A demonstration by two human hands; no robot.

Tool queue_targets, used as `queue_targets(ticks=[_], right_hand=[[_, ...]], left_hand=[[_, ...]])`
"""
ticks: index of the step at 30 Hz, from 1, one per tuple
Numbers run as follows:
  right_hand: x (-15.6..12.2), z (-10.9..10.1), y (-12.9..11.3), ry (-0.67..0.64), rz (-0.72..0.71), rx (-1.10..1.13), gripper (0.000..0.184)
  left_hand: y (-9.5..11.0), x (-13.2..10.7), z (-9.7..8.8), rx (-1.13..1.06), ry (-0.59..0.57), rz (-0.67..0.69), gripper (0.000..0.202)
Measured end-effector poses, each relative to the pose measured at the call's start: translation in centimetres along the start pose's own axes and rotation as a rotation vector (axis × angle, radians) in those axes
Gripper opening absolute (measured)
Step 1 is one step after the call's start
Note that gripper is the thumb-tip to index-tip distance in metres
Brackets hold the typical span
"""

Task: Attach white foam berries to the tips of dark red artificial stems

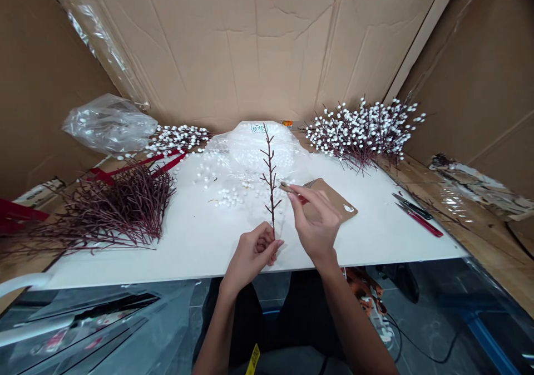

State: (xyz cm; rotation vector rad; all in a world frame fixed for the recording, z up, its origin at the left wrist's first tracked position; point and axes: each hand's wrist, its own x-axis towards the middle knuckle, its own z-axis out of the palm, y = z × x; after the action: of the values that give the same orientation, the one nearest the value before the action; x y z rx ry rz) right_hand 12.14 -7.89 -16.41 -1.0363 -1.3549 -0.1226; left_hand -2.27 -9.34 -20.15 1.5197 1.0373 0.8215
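Note:
My left hand [255, 248] is closed around the lower stem of a dark brown artificial twig [271, 180], which stands upright over the white board. Short bare side shoots run along the twig, with no white berries on them. My right hand [316, 219] pinches a small brown piece of cardboard [287, 187] between thumb and fingertips, just right of the twig's middle. Beneath and beyond that hand lies a larger cardboard piece [334, 200] with a white blob near its corner. Loose white foam berries [229, 196] are scattered behind the twig.
Bare brown twigs [125, 208] are heaped at left, near red ribbon [169, 164] and a clear plastic bag [108, 124]. Berry-tipped twigs [367, 130] lie back right. A see-through bag of berries [258, 147] sits at back centre. Scissors and a red-handled cutter [421, 222] lie right.

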Motion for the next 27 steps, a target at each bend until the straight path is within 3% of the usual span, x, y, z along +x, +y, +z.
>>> queue_targets(ticks=[7, 15, 20, 23, 27], right_hand=[[1.0, -0.2, 1.3, 0.034, 0.144, 0.0, 0.015], [0.9, 0.6, 1.7, -0.088, 0.197, 0.029, 0.015], [1.2, 0.1, 1.9, 0.045, 0.24, 0.06, 0.018], [1.6, -0.2, 1.7, 0.081, 0.215, 0.07, 0.017], [2.4, -0.4, 0.8, 0.078, 0.055, 0.058, 0.014]], left_hand=[[-0.5, 0.0, -0.1, 0.027, 0.003, 0.006, 0.027], [-0.3, 0.0, -0.1, 0.033, -0.004, 0.006, 0.027], [-0.5, 0.0, -0.1, 0.043, 0.0, 0.005, 0.028], [-0.5, 0.0, -0.1, 0.04, -0.002, 0.003, 0.028], [-0.6, 0.1, -0.1, 0.043, 0.001, 0.001, 0.029]])
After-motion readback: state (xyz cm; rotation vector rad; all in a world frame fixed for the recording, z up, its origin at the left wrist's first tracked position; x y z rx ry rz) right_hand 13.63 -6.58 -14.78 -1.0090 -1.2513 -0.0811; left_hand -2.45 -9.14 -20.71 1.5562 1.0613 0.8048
